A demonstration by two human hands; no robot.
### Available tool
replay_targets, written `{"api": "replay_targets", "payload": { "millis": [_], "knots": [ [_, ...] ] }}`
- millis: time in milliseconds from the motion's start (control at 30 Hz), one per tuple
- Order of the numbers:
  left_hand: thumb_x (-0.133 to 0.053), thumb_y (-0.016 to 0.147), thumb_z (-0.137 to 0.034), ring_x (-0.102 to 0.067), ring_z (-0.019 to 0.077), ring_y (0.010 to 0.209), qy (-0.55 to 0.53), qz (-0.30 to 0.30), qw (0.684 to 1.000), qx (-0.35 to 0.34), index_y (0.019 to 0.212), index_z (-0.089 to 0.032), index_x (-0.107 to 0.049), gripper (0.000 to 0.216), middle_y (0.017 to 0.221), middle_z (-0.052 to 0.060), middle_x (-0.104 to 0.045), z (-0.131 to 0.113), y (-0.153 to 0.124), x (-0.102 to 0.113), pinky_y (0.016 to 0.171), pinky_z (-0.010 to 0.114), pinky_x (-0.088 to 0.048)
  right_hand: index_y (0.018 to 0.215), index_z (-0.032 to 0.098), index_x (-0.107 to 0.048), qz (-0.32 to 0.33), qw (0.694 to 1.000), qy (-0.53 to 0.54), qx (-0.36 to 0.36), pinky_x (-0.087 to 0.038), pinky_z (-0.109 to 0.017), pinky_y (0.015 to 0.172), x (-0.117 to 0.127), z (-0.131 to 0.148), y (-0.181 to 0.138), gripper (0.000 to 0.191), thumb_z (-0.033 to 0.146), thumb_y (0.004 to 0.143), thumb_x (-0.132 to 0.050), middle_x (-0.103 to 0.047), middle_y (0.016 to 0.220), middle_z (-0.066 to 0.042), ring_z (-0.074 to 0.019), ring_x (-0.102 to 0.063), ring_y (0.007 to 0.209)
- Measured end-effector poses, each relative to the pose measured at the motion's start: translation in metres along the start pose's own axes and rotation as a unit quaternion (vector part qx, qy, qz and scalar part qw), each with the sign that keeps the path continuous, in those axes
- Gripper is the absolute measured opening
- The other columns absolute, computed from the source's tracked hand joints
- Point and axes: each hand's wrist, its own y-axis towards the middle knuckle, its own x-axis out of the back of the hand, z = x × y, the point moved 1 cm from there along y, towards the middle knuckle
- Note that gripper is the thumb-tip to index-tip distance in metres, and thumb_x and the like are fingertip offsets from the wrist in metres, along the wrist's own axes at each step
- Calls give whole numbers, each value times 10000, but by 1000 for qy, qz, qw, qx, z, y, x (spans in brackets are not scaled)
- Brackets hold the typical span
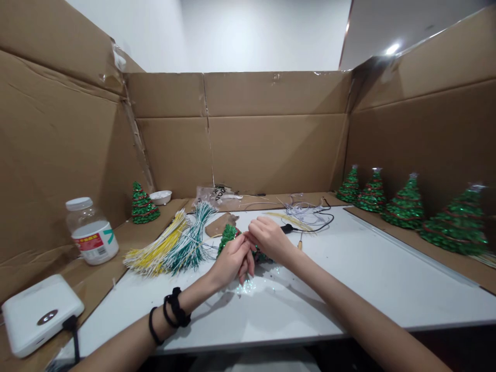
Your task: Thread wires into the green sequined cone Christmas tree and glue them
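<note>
Pose, at center: left hand point(233, 258) extended from the lower left, fingers bent inward, with black bands point(176, 308) around the wrist; right hand point(270, 237) extended from the lower right, back upward, fingers folded. Fingertips of both brought together in a pinching posture; anything gripped between them hidden, so impossible to tell what, if anything, is pinched. Just behind the hands and partly covered by them, over the white bench point(349, 274): a green tree point(228, 234), upright or tilted stance not discernible. Below the hands, a scatter of glitter point(248, 287).

Containers, at left: a clear plastic jar point(92, 237) with white lid on and red-and-white label, contents not clearly distinguishable; farther back, a shallow white bowl point(160, 197), contents too small to identify, just beside another green tree point(143, 205). Toward the back, a crumpled clear bag point(211, 196) with dark lettering. Nearer the left hand, bundles of yellow-and-white strands point(160, 248) and green-and-white strands point(194, 240), side by side. Along the right cardboard wall point(422, 124), four more green trees point(405, 201), upright in a row.
</note>
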Motion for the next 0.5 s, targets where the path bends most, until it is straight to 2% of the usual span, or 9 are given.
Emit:
{"api": "replay_targets", "payload": {
  "millis": [100, 167, 267, 333, 433, 500],
  "knots": [
    [-379, 875, -412, -385, 66, 255, 10, -2, 1000, 0, 767, -198, -403, 241, 462, -28, -598, 3, 0, -1, 285, 165, -270, 639, 194, -416, 12, 998, -41, 40, -267, -281, 581, 3, 0, 1, 285, 135, 916, -381, -487, 606, -19, -155, -372, 591],
    [-380, 873, -430, -391, 68, 259, 8, 3, 1000, 3, 784, -195, -416, 254, 462, -27, -594, 2, 0, -2, 289, 167, -261, 622, 200, -398, 3, 1000, -10, 20, -261, -276, 568, 4, 0, 1, 298, 161, 918, -393, -464, 586, -11, -151, -365, 579],
    [-364, 879, -453, -348, 63, 259, 25, 11, 1000, 3, 830, -189, -456, 284, 460, -45, -567, -6, -1, 1, 297, 178, -226, 599, 212, -352, -26, 996, 66, -51, -259, -264, 544, 8, -3, 2, 323, 220, 914, -422, -414, 559, 10, -140, -353, 554],
    [-346, 892, -454, -301, 57, 280, 78, 10, 997, -8, 812, -185, -495, 318, 442, -60, -523, -18, -2, 8, 323, 185, -219, 592, 217, -326, -67, 989, 80, -109, -265, -265, 539, 14, -8, 3, 331, 233, 905, -429, -391, 552, 17, -133, -349, 539],
    [-384, 894, -420, -402, 80, 394, 209, -6, 976, -63, 757, -177, -557, 328, 421, -61, -461, -39, 0, 28, 452, 197, -325, 585, 222, -303, -164, 964, 61, -203, -275, -270, 533, 27, -21, 3, 334, 239, 894, -429, -363, 543, 28, -126, -341, 519],
    [-409, 889, -391, -439, 92, 462, 279, -42, 954, -97, 739, -177, -572, 308, 453, -55, -466, -49, 2, 45, 536, 215, -357, 580, 224, -292, -221, 941, 48, -250, -278, -268, 523, 35, -32, 3, 342, 252, 886, -442, -344, 534, 36, -122, -334, 506]
  ]
}}
